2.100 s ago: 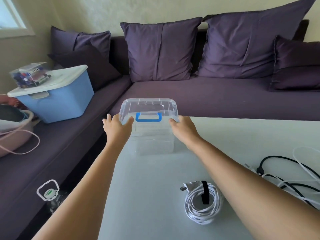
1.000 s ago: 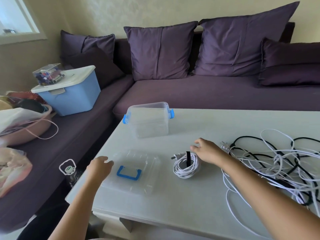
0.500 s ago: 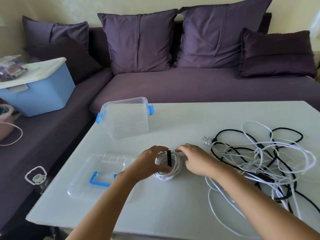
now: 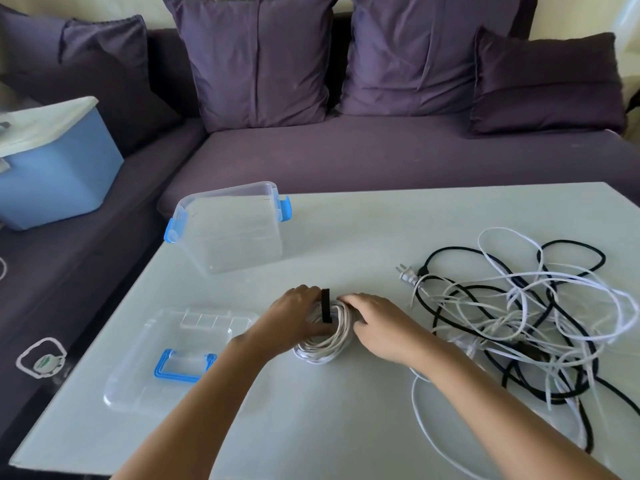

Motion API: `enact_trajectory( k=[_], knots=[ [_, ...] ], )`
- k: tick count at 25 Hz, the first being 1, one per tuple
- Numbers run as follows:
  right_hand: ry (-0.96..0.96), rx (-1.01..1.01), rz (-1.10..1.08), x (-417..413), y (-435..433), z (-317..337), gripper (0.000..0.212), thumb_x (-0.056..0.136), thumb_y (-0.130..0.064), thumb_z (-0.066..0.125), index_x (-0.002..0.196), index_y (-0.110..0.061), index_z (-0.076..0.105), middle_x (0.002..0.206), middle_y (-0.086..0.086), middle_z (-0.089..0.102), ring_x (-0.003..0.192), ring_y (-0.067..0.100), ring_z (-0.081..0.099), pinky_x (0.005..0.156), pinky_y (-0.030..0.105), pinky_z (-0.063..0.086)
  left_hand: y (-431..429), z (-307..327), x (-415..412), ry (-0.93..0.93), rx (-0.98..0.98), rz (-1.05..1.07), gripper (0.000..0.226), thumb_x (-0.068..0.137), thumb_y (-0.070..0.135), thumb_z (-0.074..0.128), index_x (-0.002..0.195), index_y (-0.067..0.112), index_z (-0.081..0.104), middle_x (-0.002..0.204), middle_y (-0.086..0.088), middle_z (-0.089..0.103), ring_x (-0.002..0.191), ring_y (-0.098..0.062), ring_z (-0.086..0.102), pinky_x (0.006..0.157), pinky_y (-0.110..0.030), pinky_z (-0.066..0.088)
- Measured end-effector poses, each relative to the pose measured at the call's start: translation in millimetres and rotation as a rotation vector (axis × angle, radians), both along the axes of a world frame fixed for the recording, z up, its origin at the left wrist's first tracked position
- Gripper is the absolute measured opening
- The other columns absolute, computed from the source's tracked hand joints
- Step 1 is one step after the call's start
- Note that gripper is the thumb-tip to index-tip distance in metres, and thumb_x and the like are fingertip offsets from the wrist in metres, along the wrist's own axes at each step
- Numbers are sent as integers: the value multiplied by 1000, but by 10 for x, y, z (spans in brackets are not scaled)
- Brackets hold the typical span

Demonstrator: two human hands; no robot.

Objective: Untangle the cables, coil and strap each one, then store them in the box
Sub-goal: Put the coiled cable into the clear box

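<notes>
Coiled white cable [image 4: 325, 346] with black strap [image 4: 325, 305] at surface [image 4: 346, 427] centre, left hand [image 4: 296, 318] curled round its left side, right hand [image 4: 379, 325] gripping its right side, open clear box [image 4: 232, 233] far left, lid [image 4: 180, 362] near left, tangled cables [image 4: 512, 306] right.

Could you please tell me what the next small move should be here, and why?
Probably lift the coiled white cable and set it in the clear box. Both the left hand and the right hand grip it, its black strap is already round it, and the box stands open just beyond, with its lid lying on the table.
</notes>
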State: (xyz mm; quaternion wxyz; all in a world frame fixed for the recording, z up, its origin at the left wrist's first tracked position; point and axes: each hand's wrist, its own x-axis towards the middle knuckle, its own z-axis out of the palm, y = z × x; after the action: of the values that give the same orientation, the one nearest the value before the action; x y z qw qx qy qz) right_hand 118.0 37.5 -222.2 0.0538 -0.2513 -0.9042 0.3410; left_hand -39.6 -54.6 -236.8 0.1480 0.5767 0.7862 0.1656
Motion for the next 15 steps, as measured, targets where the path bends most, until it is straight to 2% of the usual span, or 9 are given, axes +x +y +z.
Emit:
enact_trajectory(
  k=[3, 5, 7, 9, 12, 15],
  knots=[
    [47, -26, -13, -3, -7, -42, 45, 84, 2, 38, 122, -14, 57, 121, 5, 61, 111, 21, 53, 93, 31, 42, 65, 12, 21, 17, -35, 23, 38, 81, 43, 67, 95, 11, 52, 85, 0, 52, 78, -20, 50, 66, -28, 35],
    [62, -62, -38, 1, -16, -38, 44, 87, 0, 38, 123, -16, 57, 122, 2, 61, 112, 19, 53, 92, 25, 40, 86, 11, 39, 58, -42, 33, 34, 83, 42, 66, 93, 14, 49, 85, 2, 51, 76, -18, 48, 64, -26, 31],
    [79, -156, -92, 13, -13, -14, 40, 90, -3, 38, 122, -18, 58, 120, -2, 62, 110, 15, 54, 88, 22, 39, 87, 21, 61, 68, -21, 42, 33, 83, 38, 66, 97, 13, 50, 82, 1, 51, 73, -19, 47, 62, -25, 29],
    [127, -280, -162, 15, 3, 6, 35, 92, -7, 38, 115, -19, 62, 115, -5, 65, 107, 12, 57, 90, 24, 41, 68, 28, 73, 21, 40, 51, 34, 82, 32, 69, 100, 8, 52, 76, 0, 53, 68, -21, 46, 59, -25, 28],
    [231, -379, -255, 35, 44, 19, 25, 93, -12, 44, 92, -16, 68, 95, 1, 70, 94, 19, 62, 86, 33, 46, 12, 79, 116, -63, 162, 39, 28, 79, 21, 70, 97, 8, 52, 68, 1, 54, 59, -19, 45, 56, -24, 33],
    [302, -492, -279, 102, -6, 100, 23, 92, -14, 51, 76, -14, 68, 62, -2, 63, 61, 13, 56, 65, 34, 44, -52, 183, 192, -95, 236, 16, 25, 79, 13, 68, 91, 15, 46, 63, 5, 51, 55, -15, 44, 55, -20, 35]
  ],
)
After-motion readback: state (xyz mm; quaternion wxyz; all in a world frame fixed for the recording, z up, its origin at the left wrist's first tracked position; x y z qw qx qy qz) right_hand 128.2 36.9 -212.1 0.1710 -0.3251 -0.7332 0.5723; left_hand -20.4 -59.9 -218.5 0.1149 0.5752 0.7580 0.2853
